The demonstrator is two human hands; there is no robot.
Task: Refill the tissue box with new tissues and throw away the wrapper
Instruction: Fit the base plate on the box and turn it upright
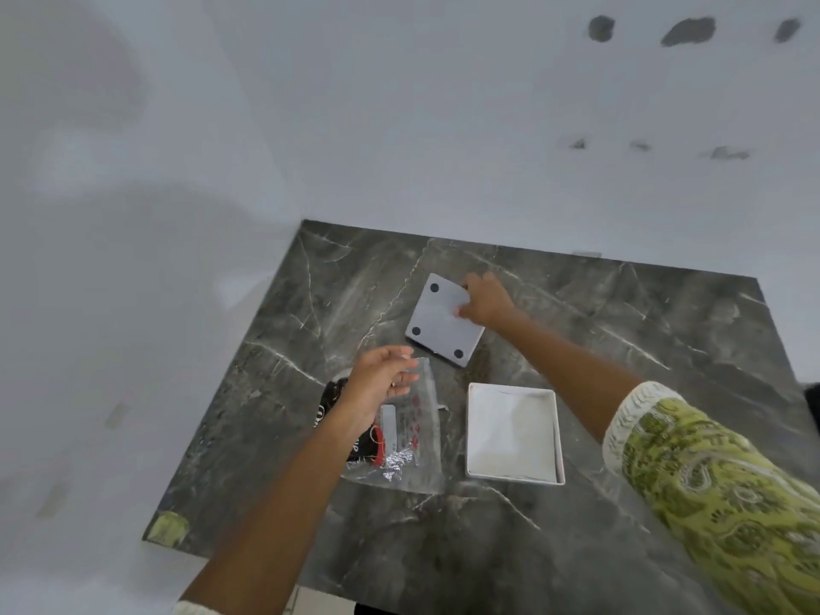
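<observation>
Marble tabletop [621, 330] w/ square white tissue box [514, 474], crinkly clear wrapper [417, 441].

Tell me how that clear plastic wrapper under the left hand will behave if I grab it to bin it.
The wrapper looks thin, crinkled and see-through, so it is probably floppy and very light. It will likely collapse in the left hand rather than hold shape. Its glossy film may slide easily on the smooth marble table, so pinching may beat pushing.
</observation>
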